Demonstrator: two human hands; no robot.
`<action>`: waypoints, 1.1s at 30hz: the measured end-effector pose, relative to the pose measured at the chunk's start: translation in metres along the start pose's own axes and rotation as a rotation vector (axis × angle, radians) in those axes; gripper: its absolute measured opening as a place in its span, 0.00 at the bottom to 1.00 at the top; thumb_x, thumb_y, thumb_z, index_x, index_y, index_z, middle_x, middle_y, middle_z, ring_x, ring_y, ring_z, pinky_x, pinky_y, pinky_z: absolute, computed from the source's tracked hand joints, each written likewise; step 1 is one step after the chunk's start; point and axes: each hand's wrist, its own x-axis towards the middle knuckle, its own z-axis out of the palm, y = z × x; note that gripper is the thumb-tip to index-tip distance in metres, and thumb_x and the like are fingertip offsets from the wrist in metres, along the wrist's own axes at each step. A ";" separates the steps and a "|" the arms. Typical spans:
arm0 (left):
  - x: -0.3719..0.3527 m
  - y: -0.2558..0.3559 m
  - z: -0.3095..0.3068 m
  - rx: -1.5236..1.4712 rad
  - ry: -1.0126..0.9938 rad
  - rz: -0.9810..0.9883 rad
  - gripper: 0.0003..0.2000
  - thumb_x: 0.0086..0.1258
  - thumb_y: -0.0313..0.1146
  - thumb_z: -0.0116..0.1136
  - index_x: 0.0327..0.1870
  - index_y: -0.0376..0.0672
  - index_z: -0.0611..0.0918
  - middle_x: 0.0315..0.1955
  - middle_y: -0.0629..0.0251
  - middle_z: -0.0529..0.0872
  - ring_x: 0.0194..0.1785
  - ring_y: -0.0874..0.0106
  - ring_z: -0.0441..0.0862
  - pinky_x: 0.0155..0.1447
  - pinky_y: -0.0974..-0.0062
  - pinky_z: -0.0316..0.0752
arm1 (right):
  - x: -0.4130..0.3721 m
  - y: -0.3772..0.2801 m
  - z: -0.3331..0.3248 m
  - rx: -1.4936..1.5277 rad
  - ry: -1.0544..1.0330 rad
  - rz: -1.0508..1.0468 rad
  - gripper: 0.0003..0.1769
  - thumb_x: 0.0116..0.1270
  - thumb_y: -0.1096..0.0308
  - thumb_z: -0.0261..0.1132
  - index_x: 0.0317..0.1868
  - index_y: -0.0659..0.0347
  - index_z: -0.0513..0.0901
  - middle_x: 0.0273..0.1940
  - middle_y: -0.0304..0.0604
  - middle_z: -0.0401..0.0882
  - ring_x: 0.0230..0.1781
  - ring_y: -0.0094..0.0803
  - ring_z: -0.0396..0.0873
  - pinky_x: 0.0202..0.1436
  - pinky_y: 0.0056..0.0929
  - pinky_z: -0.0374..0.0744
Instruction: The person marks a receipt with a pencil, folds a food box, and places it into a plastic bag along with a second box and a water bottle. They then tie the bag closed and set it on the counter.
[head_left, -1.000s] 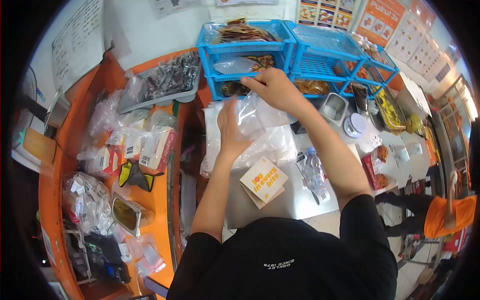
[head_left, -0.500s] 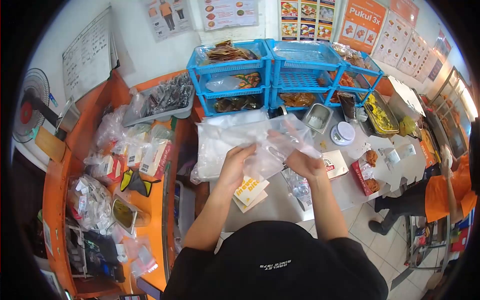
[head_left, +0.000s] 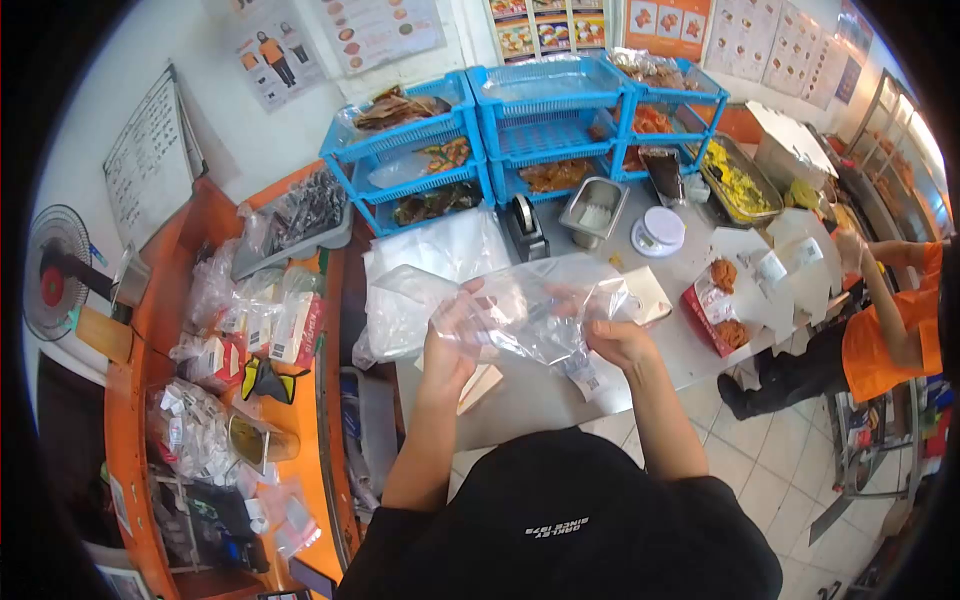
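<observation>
A clear plastic bag (head_left: 540,318) is stretched between my two hands above the metal table. My left hand (head_left: 452,335) grips its left side, with the film lying across the fingers. On the other side, my right hand (head_left: 618,342) holds the bag's edge between thumb and fingers. Just behind my left hand lies a stack of clear bags (head_left: 432,250). Under the held bag, a folded paper (head_left: 480,388) and a clear packet with a printed label (head_left: 587,377) are partly covered. A whitish carton (head_left: 650,295) sits beyond my right hand.
Behind stand a tape dispenser (head_left: 527,230), a metal container (head_left: 594,210), a kitchen scale (head_left: 658,233) and blue stacked baskets (head_left: 545,135). To the right are a red box of fried chicken (head_left: 703,318) and a person in orange (head_left: 885,330). An orange shelf (head_left: 310,400) flanks the left.
The bag has been pulled wider and lower between my hands. My left hand has moved left, partly behind the film. The head view has shifted, and the person in orange has raised their hands.
</observation>
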 end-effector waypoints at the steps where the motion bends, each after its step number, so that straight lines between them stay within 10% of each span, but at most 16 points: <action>1: -0.002 -0.005 0.000 0.003 0.009 -0.015 0.18 0.72 0.36 0.55 0.56 0.33 0.76 0.40 0.56 0.83 0.37 0.66 0.84 0.44 0.70 0.80 | -0.002 0.003 0.001 -0.046 -0.125 -0.037 0.18 0.61 0.66 0.70 0.50 0.63 0.80 0.52 0.45 0.78 0.56 0.35 0.73 0.68 0.34 0.62; 11: -0.009 -0.008 -0.014 -0.109 0.218 0.187 0.19 0.72 0.36 0.56 0.55 0.31 0.75 0.42 0.56 0.82 0.45 0.68 0.81 0.49 0.70 0.78 | 0.007 0.007 -0.017 -0.112 -0.050 0.135 0.09 0.69 0.66 0.63 0.35 0.63 0.80 0.32 0.38 0.81 0.34 0.24 0.78 0.38 0.26 0.76; 14: -0.009 0.010 -0.048 0.527 -0.053 -0.123 0.13 0.66 0.31 0.58 0.48 0.34 0.82 0.37 0.60 0.87 0.35 0.74 0.85 0.35 0.73 0.77 | 0.006 0.011 -0.012 -0.023 0.186 0.097 0.07 0.70 0.69 0.61 0.35 0.63 0.81 0.28 0.36 0.81 0.27 0.22 0.76 0.31 0.22 0.73; 16: -0.018 0.018 -0.074 1.491 0.070 -0.260 0.13 0.66 0.36 0.53 0.37 0.33 0.84 0.26 0.61 0.85 0.30 0.70 0.85 0.32 0.70 0.77 | 0.014 0.004 0.009 -0.123 0.381 -0.036 0.03 0.66 0.73 0.64 0.33 0.61 0.82 0.25 0.33 0.79 0.21 0.19 0.71 0.25 0.20 0.67; 19: -0.033 0.038 -0.054 1.895 0.267 -0.102 0.13 0.67 0.31 0.51 0.24 0.32 0.80 0.17 0.67 0.80 0.22 0.75 0.80 0.27 0.75 0.74 | 0.012 0.000 0.001 -0.361 0.305 0.014 0.05 0.61 0.74 0.68 0.29 0.61 0.81 0.23 0.32 0.78 0.20 0.18 0.69 0.24 0.19 0.64; 23: -0.049 0.015 0.025 0.901 0.301 0.623 0.11 0.65 0.24 0.54 0.21 0.34 0.72 0.17 0.71 0.71 0.26 0.81 0.68 0.35 0.80 0.66 | 0.023 0.023 0.023 -0.515 0.329 -0.166 0.25 0.54 0.71 0.75 0.14 0.54 0.63 0.16 0.26 0.63 0.18 0.14 0.57 0.21 0.21 0.55; 27: -0.043 0.036 0.056 0.835 0.600 1.507 0.07 0.59 0.27 0.56 0.36 0.34 0.76 0.30 0.64 0.76 0.30 0.67 0.72 0.41 0.71 0.70 | 0.029 0.012 0.035 -0.880 0.539 -0.355 0.33 0.54 0.69 0.75 0.12 0.56 0.55 0.13 0.28 0.52 0.17 0.16 0.49 0.19 0.26 0.49; 30: -0.061 0.065 0.073 0.522 0.670 1.643 0.12 0.59 0.29 0.58 0.43 0.36 0.75 0.34 0.61 0.77 0.36 0.67 0.75 0.45 0.69 0.70 | 0.033 0.002 0.031 -0.962 0.547 -0.490 0.33 0.56 0.66 0.75 0.12 0.59 0.55 0.13 0.29 0.50 0.17 0.18 0.48 0.19 0.27 0.49; 31: -0.068 0.065 0.081 0.514 0.711 1.649 0.12 0.59 0.29 0.58 0.43 0.36 0.75 0.34 0.61 0.77 0.36 0.67 0.75 0.45 0.69 0.70 | 0.033 0.002 0.029 -0.957 0.561 -0.543 0.33 0.56 0.66 0.75 0.12 0.59 0.55 0.13 0.30 0.50 0.17 0.18 0.48 0.19 0.27 0.49; 33: -0.080 0.051 0.094 1.117 0.279 0.886 0.14 0.57 0.34 0.66 0.37 0.37 0.76 0.32 0.61 0.77 0.37 0.69 0.75 0.42 0.69 0.70 | 0.026 0.006 0.033 -1.005 0.454 -0.487 0.33 0.65 0.60 0.69 0.11 0.59 0.57 0.12 0.29 0.53 0.16 0.18 0.49 0.18 0.27 0.50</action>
